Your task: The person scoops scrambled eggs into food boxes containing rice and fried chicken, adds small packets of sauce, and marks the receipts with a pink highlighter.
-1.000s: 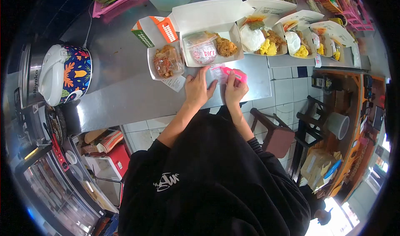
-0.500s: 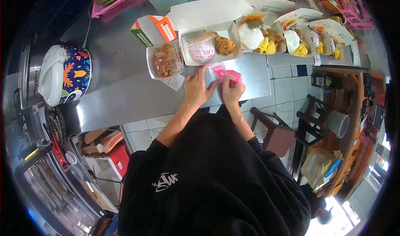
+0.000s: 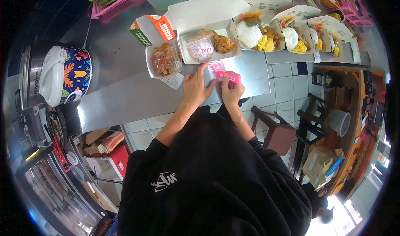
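Between my hands a small printed receipt (image 3: 215, 66) with pink marking lies flat on the steel counter. My right hand (image 3: 232, 93) grips a pink highlighter (image 3: 234, 78), its tip end at the receipt. On the paper's left side rests my left hand (image 3: 194, 89), index finger stretched out and thumb apart. A second paper slip (image 3: 172, 82) lies left of that hand, partly under a small box (image 3: 150, 72) of chicken in clear plastic. Just beyond the receipt stands an open white box (image 3: 204, 12) with a wrapped rice pack (image 3: 201, 51) and fried chicken (image 3: 223, 44).
Several more open meal boxes (image 3: 268, 26) line the counter to the right. A patterned rice cooker (image 3: 74, 74) stands at the left. At the back are a clear tub (image 3: 166, 1) and a pink basket (image 3: 109, 9). A brown stool (image 3: 280, 138) stands on the tiled floor.
The view has shifted very slightly. My right hand and the highlighter have moved only a little over the receipt; my left hand stays in place.
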Motion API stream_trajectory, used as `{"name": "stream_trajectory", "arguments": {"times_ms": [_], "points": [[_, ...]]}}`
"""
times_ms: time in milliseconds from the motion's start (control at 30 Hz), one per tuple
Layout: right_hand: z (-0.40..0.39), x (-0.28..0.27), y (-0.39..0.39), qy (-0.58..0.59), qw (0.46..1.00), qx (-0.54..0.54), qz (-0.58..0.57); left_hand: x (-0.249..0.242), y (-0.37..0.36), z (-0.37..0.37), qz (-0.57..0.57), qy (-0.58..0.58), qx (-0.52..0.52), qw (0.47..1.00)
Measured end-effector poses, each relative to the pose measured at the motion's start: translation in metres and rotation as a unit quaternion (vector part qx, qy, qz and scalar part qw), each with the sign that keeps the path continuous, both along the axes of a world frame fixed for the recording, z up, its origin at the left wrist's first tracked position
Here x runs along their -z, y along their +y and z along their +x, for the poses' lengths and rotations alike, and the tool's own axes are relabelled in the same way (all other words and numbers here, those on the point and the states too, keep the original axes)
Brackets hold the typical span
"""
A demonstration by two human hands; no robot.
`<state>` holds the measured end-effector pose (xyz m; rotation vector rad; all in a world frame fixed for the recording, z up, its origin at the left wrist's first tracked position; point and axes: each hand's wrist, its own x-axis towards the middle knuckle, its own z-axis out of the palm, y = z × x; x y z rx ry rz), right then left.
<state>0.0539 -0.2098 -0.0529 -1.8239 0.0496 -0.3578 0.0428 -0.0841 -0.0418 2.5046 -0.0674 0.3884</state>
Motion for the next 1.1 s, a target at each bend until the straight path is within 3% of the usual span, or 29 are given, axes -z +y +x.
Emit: {"name": "stream_trajectory", "arguments": {"times_ms": [133, 333, 433, 533, 633, 667, 867, 1000, 1100], "points": [[-0.001, -0.004, -0.002, 0.008, 0.999, -0.014, -0.044, 0.001, 0.000, -0.001, -0.005, 0.024, 0.002, 1.000], [0.000, 0.005, -0.006, 0.003, 0.999, 0.043, 0.013, -0.003, 0.000, -0.001, -0.014, 0.034, 0.007, 0.999], [-0.005, 0.006, -0.009, 0.012, 0.999, 0.034, 0.006, -0.004, 0.001, -0.001, -0.022, 0.035, 0.006, 0.999], [-0.005, 0.012, -0.007, -0.050, 0.998, -0.011, -0.030, -0.007, -0.002, -0.001, -0.026, 0.032, 0.006, 0.999], [-0.006, -0.005, -0.009, 0.032, 0.997, 0.035, -0.069, -0.008, -0.001, -0.002, -0.019, 0.050, 0.010, 0.999], [-0.005, 0.001, -0.007, 0.023, 0.998, 0.064, 0.004, -0.009, -0.001, -0.002, -0.015, 0.060, 0.011, 0.998], [-0.009, 0.019, -0.009, -0.042, 0.998, 0.041, 0.017, -0.008, -0.002, -0.001, -0.013, 0.041, 0.004, 0.999], [-0.010, 0.006, -0.011, -0.054, 0.996, -0.014, -0.072, -0.007, -0.003, -0.001, -0.010, 0.049, -0.001, 0.999], [-0.009, 0.006, -0.010, -0.024, 0.998, 0.054, 0.018, -0.004, -0.001, -0.002, -0.008, 0.038, -0.003, 0.999]]}}
